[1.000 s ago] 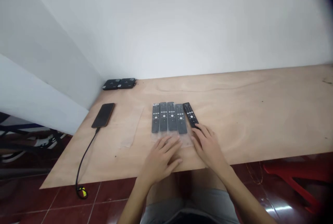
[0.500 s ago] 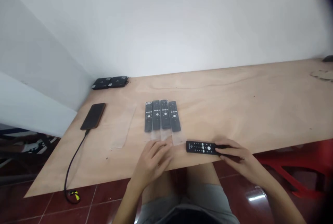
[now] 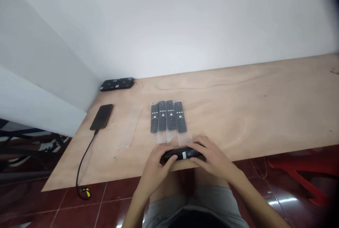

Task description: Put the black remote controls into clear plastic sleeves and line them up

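Observation:
A black remote control (image 3: 182,153) lies crosswise between my hands near the table's front edge, its back side facing up with a small white label. My left hand (image 3: 159,161) grips its left end between thumb and fingers. Around the right end close the thumb and fingers of my right hand (image 3: 208,155). Just beyond my hands several more remotes (image 3: 171,115) lie side by side, button side up, in clear plastic sleeves. To their left is a flat, translucent plastic sleeve (image 3: 131,127).
A dark phone (image 3: 102,116) with a black cable (image 3: 84,161) lies at the left, the cable hanging over the table edge. Two black boxes (image 3: 116,84) stand at the back left against the wall. A red plastic chair (image 3: 302,171) is below the table at right.
The remote was button side up in my right hand; now it is turned over and moved left. My left hand has come onto its left end. The view has shifted slightly.

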A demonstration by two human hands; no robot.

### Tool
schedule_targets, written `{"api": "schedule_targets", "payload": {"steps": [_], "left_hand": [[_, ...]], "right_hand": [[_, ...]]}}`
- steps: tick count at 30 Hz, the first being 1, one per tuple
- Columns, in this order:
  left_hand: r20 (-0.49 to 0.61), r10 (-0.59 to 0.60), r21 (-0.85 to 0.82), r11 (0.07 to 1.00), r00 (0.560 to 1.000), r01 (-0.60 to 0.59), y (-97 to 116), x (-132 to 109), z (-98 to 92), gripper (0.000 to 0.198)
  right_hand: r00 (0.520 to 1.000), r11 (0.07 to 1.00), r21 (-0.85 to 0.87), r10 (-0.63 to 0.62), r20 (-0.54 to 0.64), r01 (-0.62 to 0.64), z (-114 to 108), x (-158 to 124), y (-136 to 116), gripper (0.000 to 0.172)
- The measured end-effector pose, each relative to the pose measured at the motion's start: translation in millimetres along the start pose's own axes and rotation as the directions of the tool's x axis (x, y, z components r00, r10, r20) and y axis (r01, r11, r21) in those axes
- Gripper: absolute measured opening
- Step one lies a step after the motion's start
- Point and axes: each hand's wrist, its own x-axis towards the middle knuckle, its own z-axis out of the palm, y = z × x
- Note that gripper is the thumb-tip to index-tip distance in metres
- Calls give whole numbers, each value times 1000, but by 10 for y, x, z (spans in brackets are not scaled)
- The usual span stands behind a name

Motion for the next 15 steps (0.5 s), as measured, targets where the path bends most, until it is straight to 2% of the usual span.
{"api": "schedule_targets", "payload": {"steps": [5, 8, 10, 13, 15], "left_hand": [[70, -37, -52, 998, 997, 40, 24, 85, -60, 19], [119, -39, -26, 999, 992, 42, 11, 97, -78, 19], [88, 6, 52, 999, 996, -11, -7, 81, -58, 23], [9, 134, 241, 961, 991, -132, -37, 43, -12, 35], [38, 188, 329, 925, 981, -190, -55, 28, 2, 42]], "right_hand": [[999, 998, -38, -40, 13, 40, 29, 33, 38, 45], [999, 999, -36, -32, 9, 32, 23, 25, 55, 47], [1000, 999, -34, -15, 6, 15, 17, 24, 50, 45], [1000, 999, -50, 2, 7, -2, 3, 28, 33, 45], [1000, 998, -70, 4, 5, -3, -8, 32, 27, 48]]}}
